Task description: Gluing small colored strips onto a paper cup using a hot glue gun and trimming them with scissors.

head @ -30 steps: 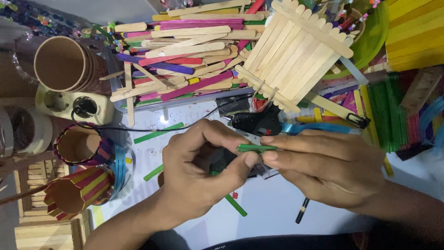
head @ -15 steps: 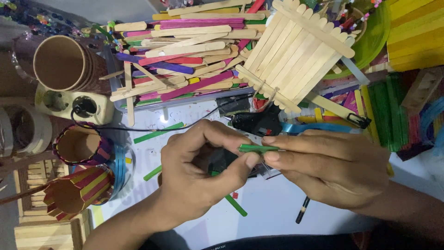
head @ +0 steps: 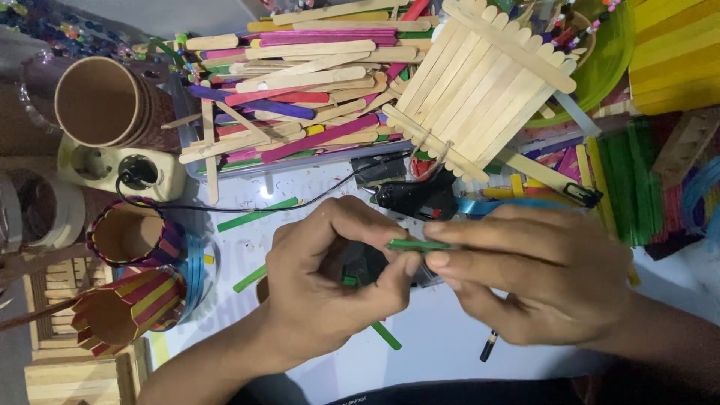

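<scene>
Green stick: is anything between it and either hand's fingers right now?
Nothing visible. The green stick is pinched directly between the fingertips of the left hand and the right hand, above the white table. The black glue gun lies behind, apart.

A white desk (head: 442, 337) with small paint marks fills the view. No wall, floor or window shows. The light is bright and even. A big pile of plain and coloured wooden craft sticks (head: 300, 82) covers the far side. A brown paper cup (head: 97, 101) lies beside a cream power socket (head: 120, 169). A flat raft of plain wooden sticks (head: 487, 82) leans on the pile.
</scene>
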